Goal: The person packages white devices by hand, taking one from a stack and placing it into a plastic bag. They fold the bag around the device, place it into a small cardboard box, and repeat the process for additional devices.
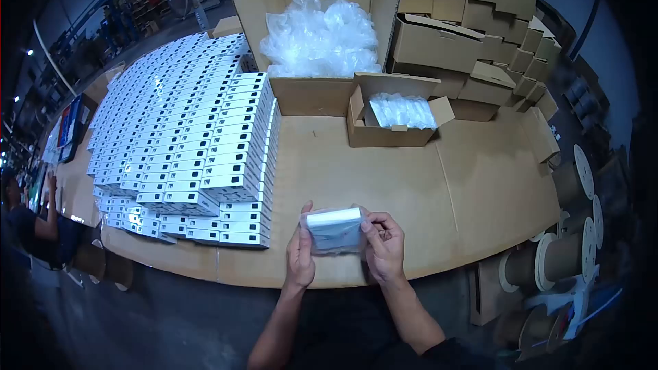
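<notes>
Between my two hands is a flat white item in a clear plastic bag (335,231), held just above the cardboard-covered table near its front edge. My left hand (299,255) grips the bag's left side, with the thumb on the front. At the right side, my right hand (384,245) pinches the bag between thumb and fingers. What the white item inside is, I cannot make out. Farther off, an open cardboard box (387,138) holds several similar clear-bagged pieces. Left of my hands rise stacked white boxes (233,171) with small dark squares on their ends.
A large open carton (312,99) full of clear plastic bags stands at the back. Brown cartons (439,40) are piled at the back right. Cable spools (569,253) line the right edge. At far left, another person (41,223) is beside the table (356,185).
</notes>
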`<action>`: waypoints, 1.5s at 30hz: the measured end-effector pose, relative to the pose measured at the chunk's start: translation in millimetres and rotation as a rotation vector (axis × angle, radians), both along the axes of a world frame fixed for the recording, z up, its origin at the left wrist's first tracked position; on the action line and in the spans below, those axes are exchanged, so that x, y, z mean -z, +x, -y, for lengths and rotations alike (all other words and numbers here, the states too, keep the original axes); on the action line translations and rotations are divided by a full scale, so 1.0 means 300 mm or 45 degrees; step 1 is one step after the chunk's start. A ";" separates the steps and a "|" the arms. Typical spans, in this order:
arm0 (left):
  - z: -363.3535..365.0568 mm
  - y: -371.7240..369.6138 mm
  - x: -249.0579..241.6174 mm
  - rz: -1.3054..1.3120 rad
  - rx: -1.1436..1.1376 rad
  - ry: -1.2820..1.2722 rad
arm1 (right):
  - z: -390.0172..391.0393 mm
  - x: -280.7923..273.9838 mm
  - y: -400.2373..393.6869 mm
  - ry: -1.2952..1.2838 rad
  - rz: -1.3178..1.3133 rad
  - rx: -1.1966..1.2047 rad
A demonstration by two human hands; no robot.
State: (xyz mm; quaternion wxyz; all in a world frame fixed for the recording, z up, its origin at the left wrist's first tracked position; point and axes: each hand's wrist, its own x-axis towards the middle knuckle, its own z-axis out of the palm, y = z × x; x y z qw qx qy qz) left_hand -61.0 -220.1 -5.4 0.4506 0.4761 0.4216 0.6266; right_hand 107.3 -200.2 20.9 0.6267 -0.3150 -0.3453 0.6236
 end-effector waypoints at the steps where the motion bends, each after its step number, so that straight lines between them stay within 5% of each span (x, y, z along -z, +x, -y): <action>1: 0.002 -0.004 -0.020 -0.072 -0.007 0.053 | 0.002 -0.014 0.002 0.032 0.038 -0.002; 5: 0.002 0.003 -0.027 -0.027 0.014 0.057 | -0.004 -0.001 0.011 0.139 0.084 -0.080; 9: -0.001 0.023 -0.032 0.174 0.077 -0.050 | 0.004 0.022 -0.007 0.081 0.234 0.152; 16: 0.011 0.084 -0.041 0.069 0.004 -0.142 | 0.012 -0.060 -0.053 0.157 0.331 0.383; 18: 0.019 0.096 -0.093 0.351 0.031 -0.313 | 0.013 -0.050 -0.047 0.169 0.362 0.309; 25: -0.008 0.061 -0.076 0.489 -0.053 -0.438 | 0.000 -0.051 0.003 0.276 0.409 0.139; 29: -0.017 0.043 -0.083 0.465 -0.079 -0.430 | -0.039 -0.060 0.108 0.622 0.678 -0.175; 33: -0.017 0.056 -0.063 0.384 -0.078 -0.378 | -0.039 -0.106 0.111 0.532 1.055 -0.316; 38: -0.013 0.037 -0.040 0.605 -0.068 -0.422 | -0.042 -0.120 0.101 0.494 1.144 -0.254; 45: -0.012 0.001 -0.084 0.508 0.060 -0.428 | -0.056 -0.089 0.118 0.497 1.043 -0.283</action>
